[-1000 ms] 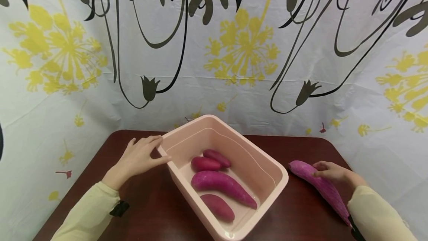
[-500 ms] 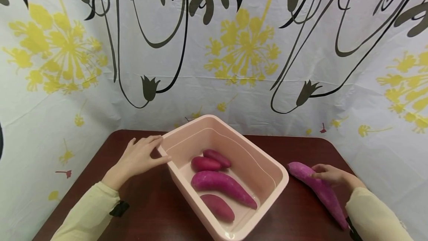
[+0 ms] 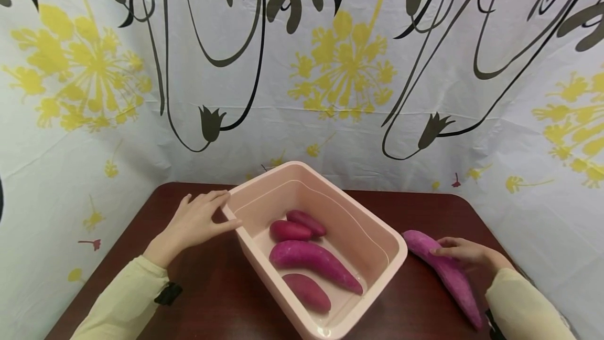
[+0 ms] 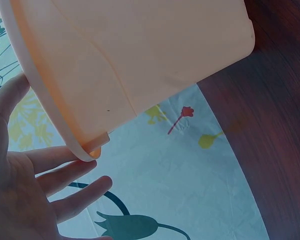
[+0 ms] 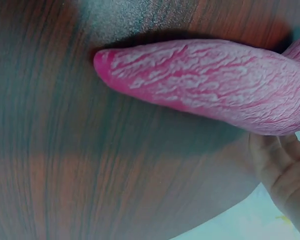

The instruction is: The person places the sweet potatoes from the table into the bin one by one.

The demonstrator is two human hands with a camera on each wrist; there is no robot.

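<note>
My left hand (image 3: 198, 222) touches the rim of a pink plastic bin (image 3: 342, 198) at its left corner, thumb and fingers spread and fairly straight. In the left wrist view the thumb and index finger lie along the rim, and the other fingers reach past the corner. My right hand (image 3: 472, 253) grips a long purple sweet potato (image 3: 445, 272) from its right side, thumb on top, other fingers partly hidden behind it. Its upper end overlaps the bin's right corner in the head view. In the right wrist view its tapered end points left, over the table.
Inside the bin lie a long purple sweet potato (image 3: 313, 261), a rounder reddish one (image 3: 306, 293) and two small red ones (image 3: 290, 231). The bin stands on a dark brown wooden table (image 3: 212, 287). A flower-printed sheet (image 3: 264, 93) hangs behind and beside it.
The right hand and the long sweet potato have moved slightly left, the potato's lower end swinging left and toward the front. The left hand and bin have stayed put.
</note>
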